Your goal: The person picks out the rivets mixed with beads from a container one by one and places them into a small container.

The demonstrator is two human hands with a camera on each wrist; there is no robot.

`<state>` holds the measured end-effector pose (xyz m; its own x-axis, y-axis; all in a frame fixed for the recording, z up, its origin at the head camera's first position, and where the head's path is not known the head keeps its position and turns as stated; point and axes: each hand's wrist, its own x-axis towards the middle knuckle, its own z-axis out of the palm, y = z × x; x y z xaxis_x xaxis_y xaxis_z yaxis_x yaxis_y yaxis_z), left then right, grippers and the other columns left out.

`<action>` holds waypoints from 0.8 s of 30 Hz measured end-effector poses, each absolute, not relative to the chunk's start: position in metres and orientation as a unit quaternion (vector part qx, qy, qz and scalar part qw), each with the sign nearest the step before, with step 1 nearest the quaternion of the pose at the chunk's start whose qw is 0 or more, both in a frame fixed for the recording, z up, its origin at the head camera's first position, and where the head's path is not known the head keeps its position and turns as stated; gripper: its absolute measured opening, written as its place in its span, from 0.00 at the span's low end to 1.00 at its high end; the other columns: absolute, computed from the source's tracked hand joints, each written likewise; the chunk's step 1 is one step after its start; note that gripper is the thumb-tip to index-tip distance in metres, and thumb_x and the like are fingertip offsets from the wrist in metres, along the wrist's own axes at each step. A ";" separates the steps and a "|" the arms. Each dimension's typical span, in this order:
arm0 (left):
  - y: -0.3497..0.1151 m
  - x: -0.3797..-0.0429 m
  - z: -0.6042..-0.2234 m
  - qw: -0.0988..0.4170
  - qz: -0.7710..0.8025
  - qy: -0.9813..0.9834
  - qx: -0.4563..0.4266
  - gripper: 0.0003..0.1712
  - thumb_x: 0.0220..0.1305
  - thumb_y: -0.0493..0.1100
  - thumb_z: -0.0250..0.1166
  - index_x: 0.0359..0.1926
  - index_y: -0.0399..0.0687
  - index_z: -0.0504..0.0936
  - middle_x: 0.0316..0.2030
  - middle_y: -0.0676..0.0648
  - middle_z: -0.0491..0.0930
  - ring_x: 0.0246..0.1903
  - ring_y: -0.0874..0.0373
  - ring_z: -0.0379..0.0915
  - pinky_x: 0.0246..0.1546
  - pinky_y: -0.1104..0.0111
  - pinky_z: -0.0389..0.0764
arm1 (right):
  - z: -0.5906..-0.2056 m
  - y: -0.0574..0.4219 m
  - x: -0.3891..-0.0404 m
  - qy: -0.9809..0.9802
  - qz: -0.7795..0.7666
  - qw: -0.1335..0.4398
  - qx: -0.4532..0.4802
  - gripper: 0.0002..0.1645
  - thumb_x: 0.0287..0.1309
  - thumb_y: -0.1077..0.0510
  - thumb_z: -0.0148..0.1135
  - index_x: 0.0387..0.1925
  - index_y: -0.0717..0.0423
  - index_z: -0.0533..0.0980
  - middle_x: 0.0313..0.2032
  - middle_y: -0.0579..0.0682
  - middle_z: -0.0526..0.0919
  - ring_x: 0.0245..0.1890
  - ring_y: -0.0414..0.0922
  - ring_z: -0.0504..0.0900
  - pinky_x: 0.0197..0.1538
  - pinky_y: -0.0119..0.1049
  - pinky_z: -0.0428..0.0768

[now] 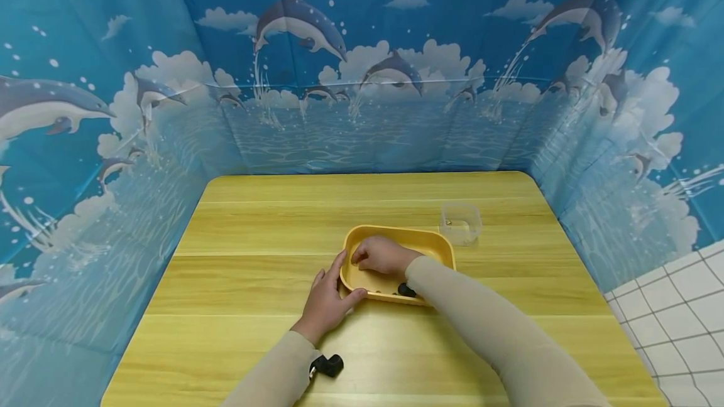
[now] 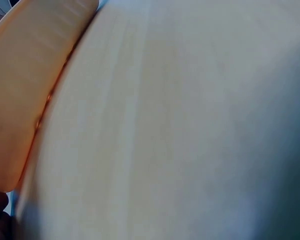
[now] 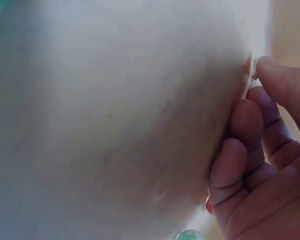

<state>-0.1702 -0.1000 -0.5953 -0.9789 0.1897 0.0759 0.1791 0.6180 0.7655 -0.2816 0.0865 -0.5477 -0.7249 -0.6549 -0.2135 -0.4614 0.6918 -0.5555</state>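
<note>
A yellow rectangular plastic tray (image 1: pixel 435 240) sits on the table. My left hand (image 1: pixel 326 303) rests against its near left corner, fingers along the left side and thumb at the front rim, all fairly straight. Inside the tray is my right hand (image 1: pixel 384 255), its fingers curled low near the left end. In the right wrist view, a small clear glinting piece (image 3: pixel 254 71) shows at the thumb and index fingertips; its kind is too small to tell. A red bit (image 3: pixel 209 205) and a glassy green ball (image 3: pixel 190 235) lie close to that hand.
A clear plastic box (image 1: pixel 460 225) stands just beyond the tray's right end, with something small inside. The wooden table (image 1: pixel 254 256) extends around the tray. A dolphin-print curtain (image 1: pixel 362 124) hangs behind and at both sides.
</note>
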 end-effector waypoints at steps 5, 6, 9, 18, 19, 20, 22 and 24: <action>-0.100 -0.170 -0.595 0.002 0.427 0.898 0.103 0.55 0.66 0.64 0.71 0.85 0.63 0.52 0.78 0.47 0.68 0.74 0.42 0.68 0.83 0.45 0.46 | -0.548 0.082 -0.282 0.895 -0.254 0.208 -0.302 0.09 0.67 0.58 0.71 0.47 0.52 0.89 0.46 0.44 0.91 0.42 0.37 0.82 0.52 0.37 0.84; -0.100 -0.170 -0.595 0.001 0.427 0.898 0.104 0.55 0.66 0.64 0.71 0.85 0.63 0.52 0.78 0.47 0.68 0.74 0.42 0.68 0.83 0.44 0.46 | -0.549 0.082 -0.282 0.896 -0.253 0.207 -0.302 0.09 0.67 0.58 0.71 0.47 0.52 0.89 0.45 0.44 0.91 0.41 0.36 0.82 0.51 0.36 0.84; -0.099 -0.170 -0.596 0.000 0.428 0.897 0.107 0.55 0.66 0.65 0.71 0.85 0.64 0.52 0.78 0.47 0.68 0.74 0.42 0.69 0.83 0.44 0.46 | -0.550 0.081 -0.282 0.897 -0.253 0.206 -0.299 0.08 0.67 0.58 0.71 0.45 0.52 0.89 0.44 0.44 0.91 0.40 0.35 0.82 0.50 0.35 0.84; -0.099 -0.171 -0.600 -0.008 0.424 0.899 0.108 0.55 0.66 0.65 0.71 0.85 0.64 0.52 0.78 0.46 0.68 0.74 0.42 0.69 0.83 0.43 0.47 | -0.553 0.082 -0.284 0.900 -0.252 0.200 -0.294 0.05 0.68 0.58 0.70 0.41 0.50 0.90 0.40 0.42 0.91 0.36 0.34 0.80 0.46 0.32 0.82; -0.099 -0.171 -0.601 -0.008 0.424 0.899 0.107 0.55 0.66 0.65 0.71 0.85 0.64 0.52 0.78 0.47 0.68 0.74 0.42 0.69 0.83 0.43 0.47 | -0.553 0.082 -0.284 0.901 -0.250 0.200 -0.293 0.05 0.68 0.58 0.70 0.40 0.49 0.90 0.40 0.41 0.91 0.36 0.34 0.80 0.46 0.32 0.82; -0.099 -0.171 -0.600 -0.008 0.423 0.900 0.107 0.55 0.66 0.65 0.71 0.85 0.64 0.52 0.78 0.47 0.68 0.74 0.42 0.69 0.83 0.43 0.47 | -0.553 0.082 -0.285 0.902 -0.249 0.199 -0.292 0.04 0.68 0.58 0.70 0.40 0.49 0.89 0.40 0.41 0.91 0.35 0.34 0.80 0.46 0.32 0.82; -0.099 -0.171 -0.599 -0.008 0.423 0.900 0.107 0.55 0.66 0.65 0.71 0.85 0.64 0.52 0.78 0.47 0.68 0.74 0.42 0.69 0.83 0.43 0.47 | -0.554 0.082 -0.285 0.903 -0.245 0.197 -0.293 0.04 0.68 0.58 0.70 0.39 0.48 0.89 0.39 0.41 0.91 0.35 0.34 0.79 0.45 0.32 0.81; -0.099 -0.170 -0.598 -0.006 0.423 0.900 0.106 0.55 0.66 0.65 0.71 0.85 0.64 0.52 0.77 0.46 0.68 0.74 0.42 0.69 0.83 0.43 0.47 | -0.554 0.082 -0.285 0.904 -0.243 0.195 -0.293 0.04 0.68 0.58 0.70 0.39 0.48 0.89 0.39 0.40 0.90 0.34 0.35 0.79 0.45 0.33 0.82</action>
